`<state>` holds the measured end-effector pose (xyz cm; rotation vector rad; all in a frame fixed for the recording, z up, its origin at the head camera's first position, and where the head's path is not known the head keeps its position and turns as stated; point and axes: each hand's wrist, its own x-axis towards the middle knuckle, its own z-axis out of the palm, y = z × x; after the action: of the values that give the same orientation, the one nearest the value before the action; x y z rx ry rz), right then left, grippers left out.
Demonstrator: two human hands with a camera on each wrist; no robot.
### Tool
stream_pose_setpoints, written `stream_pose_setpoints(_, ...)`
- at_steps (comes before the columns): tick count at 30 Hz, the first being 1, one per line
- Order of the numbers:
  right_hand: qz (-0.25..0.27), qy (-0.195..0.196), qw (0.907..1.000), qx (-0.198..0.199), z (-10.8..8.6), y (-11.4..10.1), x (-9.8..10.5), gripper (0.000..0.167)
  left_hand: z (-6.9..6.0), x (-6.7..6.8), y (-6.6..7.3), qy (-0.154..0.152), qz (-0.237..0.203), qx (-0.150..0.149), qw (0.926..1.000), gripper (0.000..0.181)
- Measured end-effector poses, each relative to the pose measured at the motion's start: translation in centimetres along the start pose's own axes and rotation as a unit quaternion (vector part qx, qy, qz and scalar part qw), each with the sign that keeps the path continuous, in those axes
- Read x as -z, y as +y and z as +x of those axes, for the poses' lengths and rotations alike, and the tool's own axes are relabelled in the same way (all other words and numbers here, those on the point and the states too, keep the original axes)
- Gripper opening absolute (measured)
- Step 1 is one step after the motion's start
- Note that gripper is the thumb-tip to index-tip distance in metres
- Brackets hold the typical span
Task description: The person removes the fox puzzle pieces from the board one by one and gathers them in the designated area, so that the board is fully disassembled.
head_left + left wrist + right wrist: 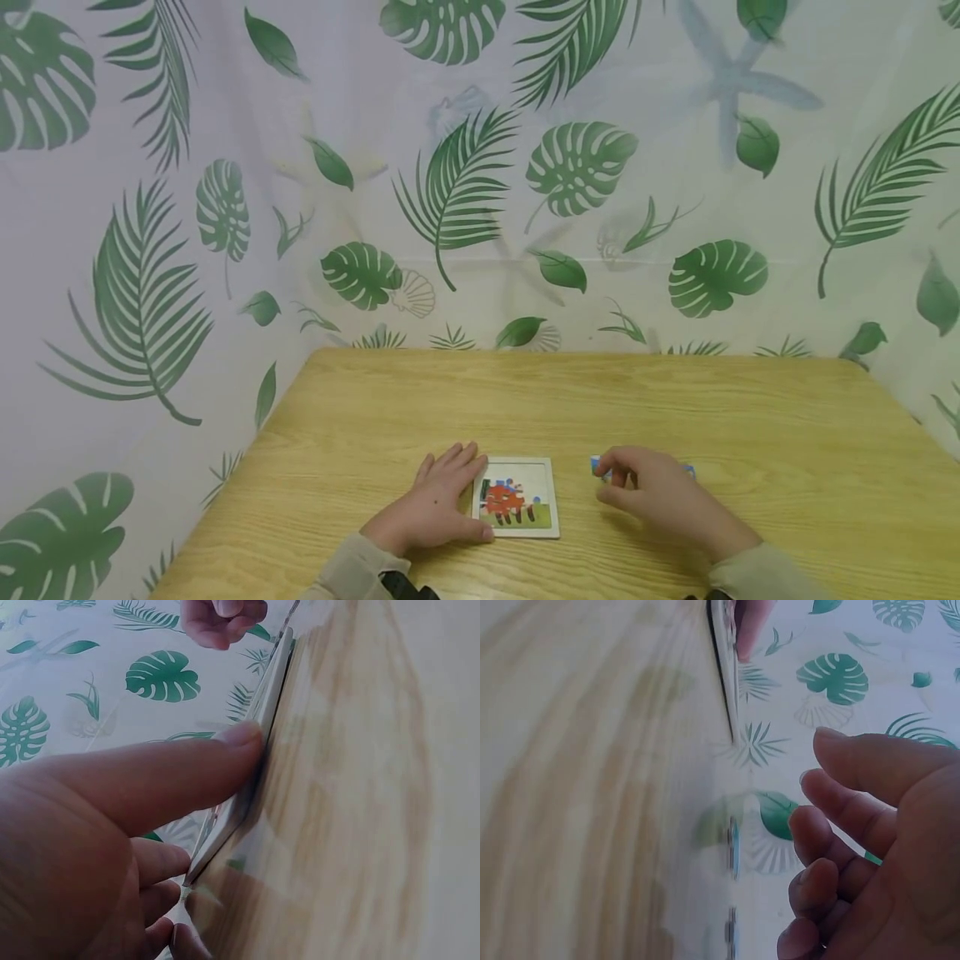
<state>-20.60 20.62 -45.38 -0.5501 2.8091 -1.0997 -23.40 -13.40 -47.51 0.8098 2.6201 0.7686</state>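
A yellowish wood-grain bench (570, 400), its far corners rounded, stands before a pale wall covering (660, 167) printed with green leaves (718, 278), blue-grey starfish (738, 79) and outlined seashells (417, 295), the light soft, cool lilac at left in the head view, creamier toward right.

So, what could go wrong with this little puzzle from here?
The loose jigsaw pieces look thin and flat, so the right hand, poised above them, might fumble or flick one away. The left hand rests against the jigsaw tray; if it bumped or tilted that, the red pieces inside could perhaps shift.
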Motion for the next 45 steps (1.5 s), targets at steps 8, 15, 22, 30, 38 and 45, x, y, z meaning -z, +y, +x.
stream_pose_setpoints(8, 0.011, -0.015, 0.9996, 0.019, 1.4, -1.2, -1.4, 0.021, 0.1, -0.2, -0.2, -0.003, -0.002, 0.001, 1.0, 0.102)
stream_pose_setpoints(15, 0.031, -0.031, 0.9989, 0.019, 2.4, -2.4, -2.3, 0.02, 0.1, -0.2, -0.2, -0.004, -0.004, 0.0, 1.0, 0.101)
stream_pose_setpoints(22, 0.058, -0.051, 0.9968, 0.021, 3.7, -3.5, -3.4, 0.022, 0.2, -0.1, -0.1, -0.005, -0.004, 0.005, 1.0, 0.102)
stream_pose_setpoints(30, 0.057, -0.075, 0.9954, 0.017, 5.3, -4.3, -5.3, 0.027, 0.1, -0.2, -0.1, 0.002, -0.007, 0.007, 1.0, 0.102)
stream_pose_setpoints(38, 0.018, -0.085, 0.9962, -0.004, 6.5, -4.6, -6.5, 0.032, 0.1, -0.1, 0.0, -0.004, -0.009, 0.006, 0.9999, 0.101)
stream_pose_setpoints(45, 0.01, -0.084, 0.9964, -0.003, 6.9, -4.7, -7.2, 0.031, 0.1, 0.1, 0.0, 0.0, -0.011, -0.001, 0.9999, 0.101)
